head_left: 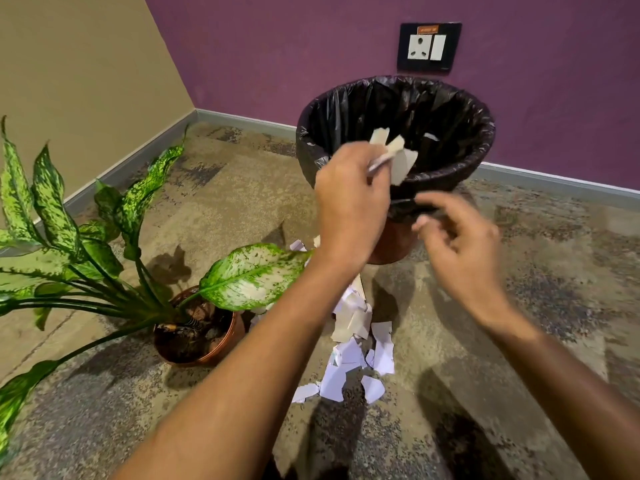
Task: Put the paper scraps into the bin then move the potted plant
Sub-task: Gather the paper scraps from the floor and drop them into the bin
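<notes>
My left hand (349, 199) pinches a few paper scraps (398, 155) at the near rim of the bin (450, 174), which is lined with a black bag. One white scrap (430, 136) lies inside the bin. My right hand (460, 247) hovers blurred just in front of the bin, fingers loosely curled and holding nothing. Several white and tan paper scraps (353, 344) lie in a pile on the carpet below my arms. The potted plant (197, 327), in a brown pot with long speckled green leaves, stands on the floor to the left.
The bin stands near a purple wall with a socket plate (428, 46). A beige wall meets it at the far left corner. Patterned carpet (519, 341) covers the floor. The plant's leaves (52, 209) spread far to the left.
</notes>
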The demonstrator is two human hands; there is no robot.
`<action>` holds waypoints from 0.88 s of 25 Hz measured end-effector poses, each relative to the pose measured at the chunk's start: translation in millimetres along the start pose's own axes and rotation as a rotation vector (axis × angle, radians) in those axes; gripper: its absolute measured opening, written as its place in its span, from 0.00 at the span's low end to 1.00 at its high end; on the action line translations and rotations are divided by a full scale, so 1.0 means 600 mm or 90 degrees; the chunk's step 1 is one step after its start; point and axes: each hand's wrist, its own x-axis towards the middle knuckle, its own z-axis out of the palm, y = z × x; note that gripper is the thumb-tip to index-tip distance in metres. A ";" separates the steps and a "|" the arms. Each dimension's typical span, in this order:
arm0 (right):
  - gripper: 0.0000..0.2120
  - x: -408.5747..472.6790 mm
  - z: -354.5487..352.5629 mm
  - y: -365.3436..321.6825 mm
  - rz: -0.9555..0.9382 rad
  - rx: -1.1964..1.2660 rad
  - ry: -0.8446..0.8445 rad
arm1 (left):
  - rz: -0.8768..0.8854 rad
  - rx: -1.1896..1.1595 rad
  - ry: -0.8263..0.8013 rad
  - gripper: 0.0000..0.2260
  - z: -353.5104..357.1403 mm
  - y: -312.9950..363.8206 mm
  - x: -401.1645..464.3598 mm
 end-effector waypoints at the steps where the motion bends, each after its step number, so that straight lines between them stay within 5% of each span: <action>1: 0.13 -0.026 0.009 0.018 0.038 -0.007 -0.035 | -0.007 0.020 -0.018 0.04 0.009 0.006 0.021; 4: 0.13 -0.088 0.036 0.086 0.116 -0.124 -0.217 | -0.048 0.114 -0.113 0.06 0.030 0.009 0.069; 6: 0.16 -0.120 0.051 0.131 0.131 -0.237 -0.377 | -0.055 0.145 -0.179 0.15 0.032 0.010 0.079; 12: 0.60 -0.193 0.078 0.209 0.152 -0.387 -0.610 | -0.049 0.051 -0.203 0.27 0.007 0.006 -0.024; 15: 0.54 -0.221 0.090 0.219 0.103 -0.402 -0.613 | 0.014 0.005 -0.172 0.24 -0.005 -0.008 -0.124; 18: 0.34 -0.239 0.104 0.196 0.086 -0.325 -0.507 | 0.116 -0.011 -0.290 0.19 -0.014 -0.040 -0.248; 20: 0.34 -0.253 0.116 0.189 0.065 -0.318 -0.429 | 0.084 0.046 -0.398 0.19 -0.020 -0.089 -0.310; 22: 0.35 -0.257 0.123 0.201 -0.058 -0.350 -0.501 | -0.018 0.161 -0.446 0.23 -0.034 -0.144 -0.328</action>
